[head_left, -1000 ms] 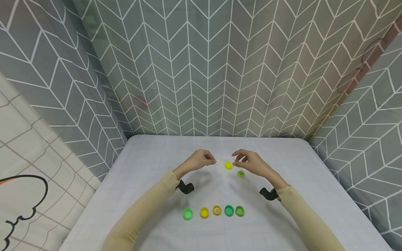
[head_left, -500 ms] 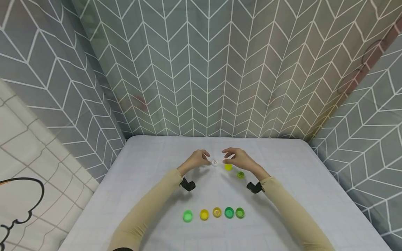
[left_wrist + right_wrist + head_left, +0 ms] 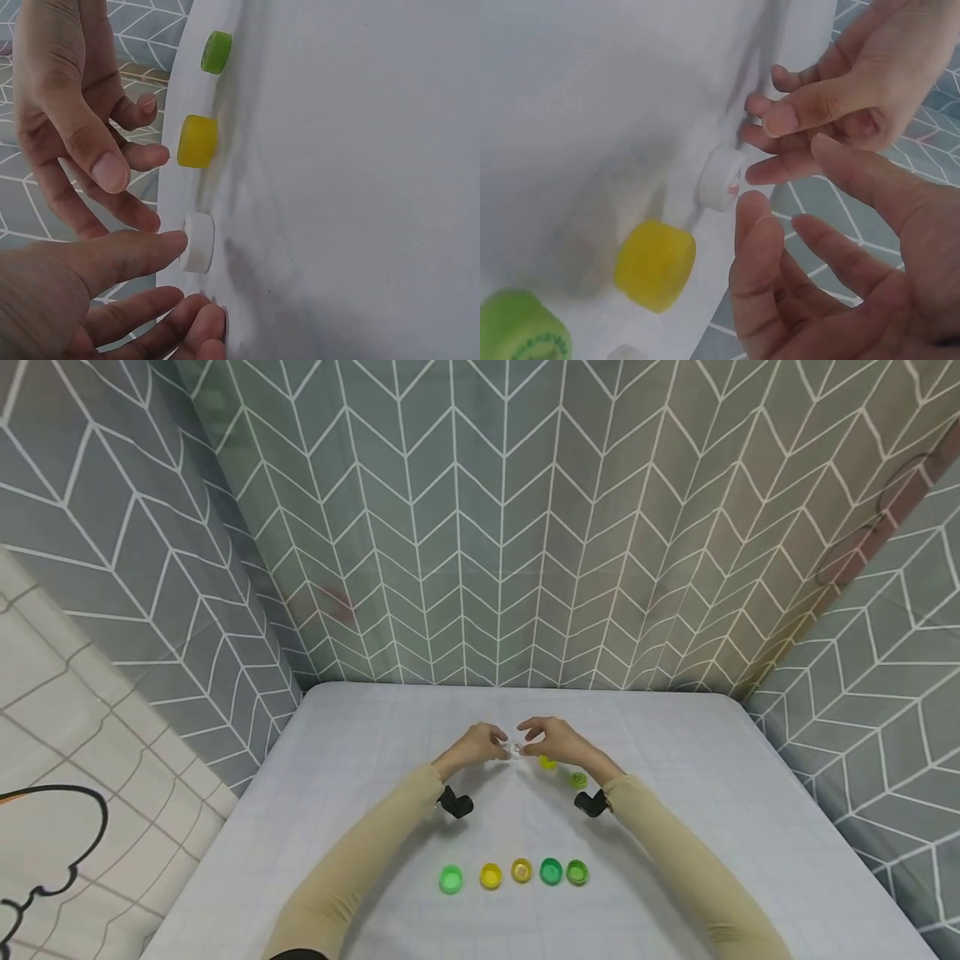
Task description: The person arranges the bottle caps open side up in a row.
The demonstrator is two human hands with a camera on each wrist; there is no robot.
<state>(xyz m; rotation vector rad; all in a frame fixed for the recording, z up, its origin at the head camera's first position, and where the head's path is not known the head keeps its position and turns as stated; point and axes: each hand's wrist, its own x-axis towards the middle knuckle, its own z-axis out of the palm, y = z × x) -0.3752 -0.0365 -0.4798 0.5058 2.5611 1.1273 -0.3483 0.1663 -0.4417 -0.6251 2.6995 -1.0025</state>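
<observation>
A white bottle cap [image 3: 515, 751] stands on the white-covered table between my two hands. My left hand [image 3: 476, 745] is at its left side; the thumb overlaps the cap's edge in the left wrist view, and contact is unclear. From the right, my right hand [image 3: 558, 741] reaches in with loosely bent fingers close to the cap [image 3: 721, 178], gripping nothing visible. Small marks, one reddish, show on the cap's face. A yellow cap [image 3: 197, 141] sits just right of it, partly under the right hand in the head view. Farther right is a green cap [image 3: 216, 52] with printing.
Nearer the body, a row of caps lies on the table [image 3: 375, 735]: light green [image 3: 451, 879], yellow [image 3: 491, 876], gold [image 3: 521, 871], teal [image 3: 551, 871] and green [image 3: 577, 872]. A patterned curtain [image 3: 480, 527] hangs behind the table's far edge.
My left hand has let go of the white cap, which now stands on the table. My right hand has moved left, past the yellow cap, to the white cap's side.
</observation>
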